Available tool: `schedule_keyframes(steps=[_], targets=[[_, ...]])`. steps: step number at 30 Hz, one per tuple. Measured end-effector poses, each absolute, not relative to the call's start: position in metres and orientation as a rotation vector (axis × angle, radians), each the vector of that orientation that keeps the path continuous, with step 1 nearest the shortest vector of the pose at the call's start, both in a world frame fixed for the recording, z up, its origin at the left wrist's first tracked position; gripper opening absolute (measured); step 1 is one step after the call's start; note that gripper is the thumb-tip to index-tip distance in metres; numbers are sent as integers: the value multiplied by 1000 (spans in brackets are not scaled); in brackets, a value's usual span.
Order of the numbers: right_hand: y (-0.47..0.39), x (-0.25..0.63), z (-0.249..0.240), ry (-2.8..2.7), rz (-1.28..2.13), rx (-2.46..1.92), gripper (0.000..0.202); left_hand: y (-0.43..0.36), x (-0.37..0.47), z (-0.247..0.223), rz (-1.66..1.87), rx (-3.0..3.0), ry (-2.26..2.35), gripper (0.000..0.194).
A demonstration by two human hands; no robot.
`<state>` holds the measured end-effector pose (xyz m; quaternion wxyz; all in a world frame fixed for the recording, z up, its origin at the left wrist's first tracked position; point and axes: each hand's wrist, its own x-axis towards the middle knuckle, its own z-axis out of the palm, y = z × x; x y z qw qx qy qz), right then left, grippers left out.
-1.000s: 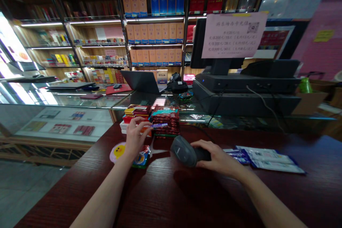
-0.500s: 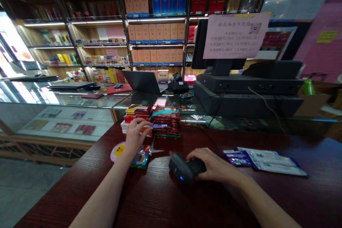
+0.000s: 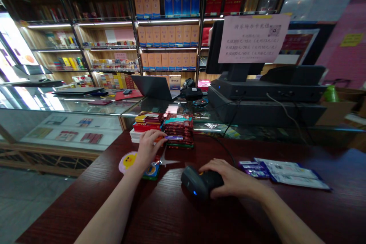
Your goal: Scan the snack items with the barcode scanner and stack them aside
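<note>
Between the fingertips of my left hand [image 3: 150, 145] is one end of a thin, flat purple packet [image 3: 174, 137]; its other end points right, in front of a stack of dark red packets [image 3: 180, 124]. Beside that stack stands a pile of red and white boxes [image 3: 145, 121], partly behind my left hand. Under my left wrist lie a round yellow-chick item [image 3: 127, 161] and a blue-green packet [image 3: 153, 172], both partly covered. My right hand [image 3: 228, 179] is wrapped around the handle of a black barcode scanner [image 3: 194, 183], which is low over the dark wooden table and shows a blue light.
Purple-and-white packets [image 3: 294, 173] lie on the table [image 3: 171, 217] at the right. Behind are a laptop [image 3: 151, 87], a monitor with a pink paper sign [image 3: 251, 40] and a black cash drawer unit [image 3: 263, 106]. A black cable [image 3: 225, 148] runs across the table.
My left hand has moved slightly to the right with the purple packet, which stays in its fingers. My right hand and the scanner have barely moved.
</note>
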<state>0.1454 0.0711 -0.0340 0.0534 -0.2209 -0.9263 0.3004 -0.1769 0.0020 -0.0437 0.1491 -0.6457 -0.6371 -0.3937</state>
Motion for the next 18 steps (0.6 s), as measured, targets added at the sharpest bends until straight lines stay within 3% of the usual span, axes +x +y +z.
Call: schedule_keyframes(steps=[5, 14, 18], targets=[[77, 143, -34, -2651, 1020, -722, 44, 1, -165, -43, -1006, -1959, -1755, 7], [86, 107, -50, -2381, 1119, -819, 49, 5, -140, -49, -687, -1987, -1751, 7], [88, 97, -47, -2481, 963, -870, 46, 4, -132, -51, -593, -1997, -1798, 7]])
